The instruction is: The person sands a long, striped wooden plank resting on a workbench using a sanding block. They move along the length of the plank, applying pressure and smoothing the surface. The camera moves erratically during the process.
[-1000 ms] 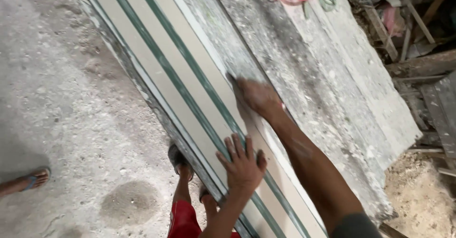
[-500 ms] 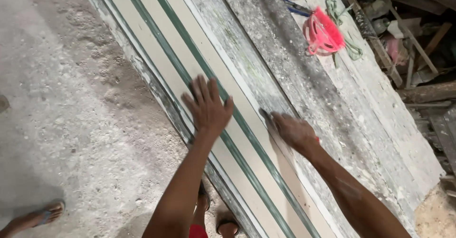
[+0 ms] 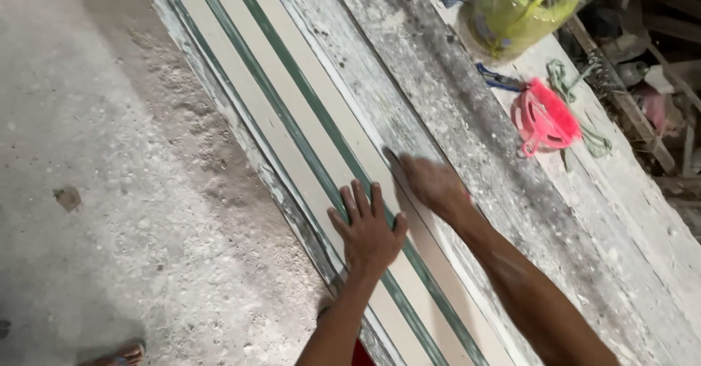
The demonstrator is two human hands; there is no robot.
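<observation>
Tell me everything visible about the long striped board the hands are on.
The striped board is a long, flat, cream-coloured strip with dark green lines running its length. It lies diagonally on a dusty grey workbench, its near edge worn and chalky. The left hand rests flat on it, fingers spread; the right hand, blurred, touches its far edge. Both ends run out of view.

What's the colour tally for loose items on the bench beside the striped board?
Pink reel: 1
Yellow-green bag: 1
Blue tool: 1
Green cord: 1
Total: 4
Both hands work the striped board: the left hand lies flat on it, and the blurred right hand is at its far edge.
</observation>
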